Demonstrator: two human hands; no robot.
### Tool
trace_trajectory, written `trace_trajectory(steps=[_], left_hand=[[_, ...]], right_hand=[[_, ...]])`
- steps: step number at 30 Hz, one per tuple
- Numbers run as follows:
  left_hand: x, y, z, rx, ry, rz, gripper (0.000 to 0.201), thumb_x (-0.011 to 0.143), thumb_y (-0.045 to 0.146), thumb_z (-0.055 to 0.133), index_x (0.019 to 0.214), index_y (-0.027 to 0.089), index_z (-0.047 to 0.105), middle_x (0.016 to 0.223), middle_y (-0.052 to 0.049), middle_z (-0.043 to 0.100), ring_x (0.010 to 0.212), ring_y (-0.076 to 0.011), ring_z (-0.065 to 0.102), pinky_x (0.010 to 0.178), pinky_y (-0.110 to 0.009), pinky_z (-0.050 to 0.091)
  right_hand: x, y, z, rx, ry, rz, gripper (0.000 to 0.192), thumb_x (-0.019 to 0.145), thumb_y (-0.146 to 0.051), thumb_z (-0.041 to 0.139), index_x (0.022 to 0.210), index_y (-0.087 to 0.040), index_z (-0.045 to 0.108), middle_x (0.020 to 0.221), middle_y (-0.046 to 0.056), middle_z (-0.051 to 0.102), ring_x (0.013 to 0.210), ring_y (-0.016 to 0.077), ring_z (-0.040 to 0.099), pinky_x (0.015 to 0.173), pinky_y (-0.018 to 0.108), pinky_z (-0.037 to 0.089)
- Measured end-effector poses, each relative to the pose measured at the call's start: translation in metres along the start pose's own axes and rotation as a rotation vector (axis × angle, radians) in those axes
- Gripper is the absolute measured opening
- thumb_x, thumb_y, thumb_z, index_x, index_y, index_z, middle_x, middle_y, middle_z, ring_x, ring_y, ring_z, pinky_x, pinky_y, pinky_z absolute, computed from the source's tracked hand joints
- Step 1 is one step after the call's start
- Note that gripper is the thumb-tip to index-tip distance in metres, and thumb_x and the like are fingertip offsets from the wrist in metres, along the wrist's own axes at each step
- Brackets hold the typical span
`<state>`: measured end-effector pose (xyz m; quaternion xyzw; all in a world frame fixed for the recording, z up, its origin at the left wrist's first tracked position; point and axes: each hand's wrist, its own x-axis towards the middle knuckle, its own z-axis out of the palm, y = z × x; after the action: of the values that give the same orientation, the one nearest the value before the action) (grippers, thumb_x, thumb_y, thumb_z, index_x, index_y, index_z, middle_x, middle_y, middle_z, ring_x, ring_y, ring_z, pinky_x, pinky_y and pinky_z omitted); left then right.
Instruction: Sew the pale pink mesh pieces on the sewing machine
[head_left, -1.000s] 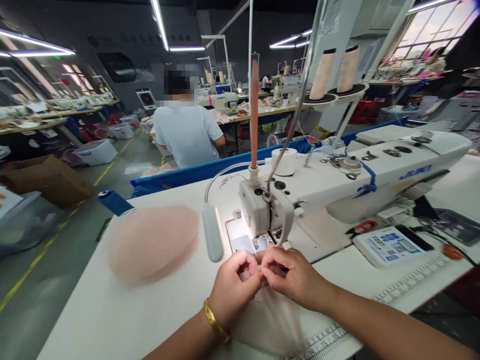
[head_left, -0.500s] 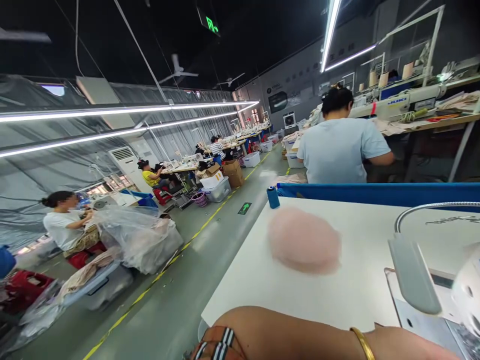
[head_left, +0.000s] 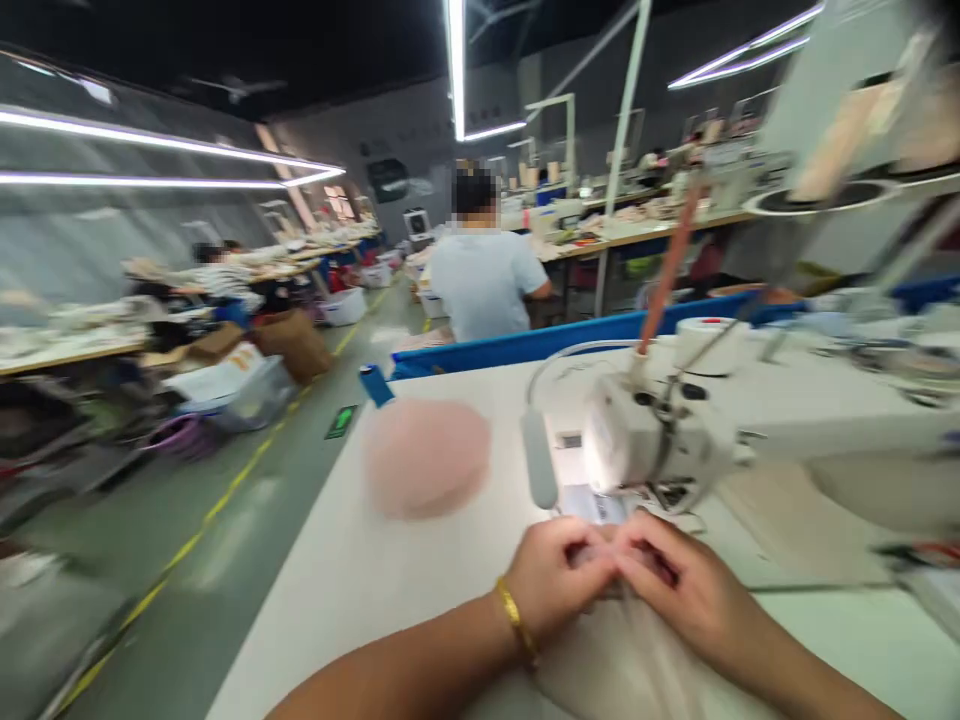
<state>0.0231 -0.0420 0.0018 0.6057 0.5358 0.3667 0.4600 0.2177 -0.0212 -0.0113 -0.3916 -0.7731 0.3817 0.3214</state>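
My left hand point(head_left: 559, 580), with a gold bangle on the wrist, and my right hand point(head_left: 679, 585) meet at the fingertips and pinch the top edge of a pale beige fabric piece point(head_left: 622, 660) that lies on the white table point(head_left: 360, 590). They sit just in front of the needle area of a white sewing machine point(head_left: 675, 440). A stack of pink fabric pieces point(head_left: 426, 455) lies on the table to the left of my hands. The picture is blurred by motion.
A grey lamp head point(head_left: 538, 460) on a flexible neck hangs beside the machine. A blue thread cone point(head_left: 374, 384) stands at the table's far left corner. A person in a light blue shirt point(head_left: 484, 275) sits ahead, beyond a blue divider point(head_left: 525, 345). Boxes and bins point(head_left: 247, 370) line the aisle.
The view swung left to the aisle half a second ago and has come back to the machine. Both hands again pinch the beige fabric in front of the needle.
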Motion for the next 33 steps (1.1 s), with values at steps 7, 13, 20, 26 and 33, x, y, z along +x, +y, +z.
trace_trajectory(steps=[7,13,20,26,33], left_hand=[[0.014,0.004,-0.006,-0.142,-0.118,-0.004,0.028,0.08,0.045,0.069,0.079,0.02,0.055,0.074,0.001,0.059,0.054,-0.0115,0.05,0.047,-0.023,0.041],[0.016,0.007,-0.001,-0.216,-0.086,-0.115,0.033,0.075,0.047,0.074,0.084,0.022,0.053,0.055,0.01,0.044,0.046,-0.0095,0.039,0.044,-0.021,0.037],[0.016,0.01,0.0,-0.176,-0.114,-0.146,0.027,0.073,0.041,0.072,0.076,0.022,0.053,0.06,0.006,0.049,0.051,-0.0102,0.042,0.046,-0.022,0.037],[0.016,0.01,-0.002,-0.144,-0.092,-0.081,0.025,0.072,0.036,0.07,0.07,0.022,0.05,0.073,0.002,0.056,0.052,-0.0102,0.046,0.047,-0.023,0.039],[0.016,0.012,0.0,-0.137,-0.109,-0.149,0.024,0.074,0.04,0.067,0.075,0.024,0.049,0.057,0.008,0.046,0.051,-0.0117,0.043,0.05,-0.024,0.037]], right_hand=[[0.013,-0.016,-0.007,0.044,0.026,0.058,0.016,0.098,-0.032,0.054,0.085,-0.022,0.055,0.071,-0.005,0.054,0.065,0.0133,0.047,0.063,0.026,0.036],[0.009,-0.017,-0.007,0.032,0.034,0.05,0.014,0.096,-0.029,0.054,0.084,-0.022,0.057,0.07,-0.006,0.053,0.065,0.0128,0.046,0.066,0.027,0.034],[0.011,-0.02,-0.006,0.019,0.041,0.09,0.008,0.089,-0.022,0.055,0.081,-0.023,0.054,0.071,-0.005,0.054,0.065,0.0131,0.045,0.066,0.027,0.034],[0.01,-0.021,-0.005,-0.007,0.05,0.092,0.01,0.086,-0.017,0.053,0.078,-0.023,0.052,0.066,-0.007,0.05,0.062,0.0124,0.044,0.065,0.027,0.035],[0.009,-0.017,-0.002,-0.081,0.101,0.096,0.011,0.085,-0.016,0.055,0.077,-0.023,0.052,0.064,-0.007,0.05,0.062,0.0135,0.047,0.067,0.028,0.037]])
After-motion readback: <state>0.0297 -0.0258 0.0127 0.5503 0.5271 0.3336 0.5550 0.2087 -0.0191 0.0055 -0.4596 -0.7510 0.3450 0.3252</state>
